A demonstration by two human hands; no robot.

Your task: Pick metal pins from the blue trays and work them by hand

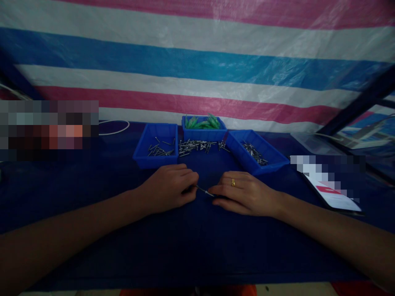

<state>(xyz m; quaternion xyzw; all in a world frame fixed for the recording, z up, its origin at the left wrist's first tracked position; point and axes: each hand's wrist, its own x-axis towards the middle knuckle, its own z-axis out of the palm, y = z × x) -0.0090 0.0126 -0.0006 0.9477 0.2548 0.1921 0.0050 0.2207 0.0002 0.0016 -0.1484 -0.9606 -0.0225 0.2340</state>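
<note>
A thin metal rod (205, 191) spans the gap between my two hands, low over the blue table. My left hand (174, 187) is closed round its left end, with the thumb and curled fingers pinching it. At the other end, my right hand (243, 193), wearing a gold ring, has its thumb and fingertips closed on the rod. Both ends are hidden by fingers. Just beyond my hands lies a loose pile of short metal rods (197, 146). More such rods are in the left blue bin (156, 158) and the right blue bin (262, 167).
At the back, a smaller blue bin (205, 134) holds green plastic-looking pieces (202, 124). A phone (339, 201), partly blurred out, lies at the right. A white cable (119, 132) loops at the left. Behind the table (185, 255) hangs a striped tarp (197, 61).
</note>
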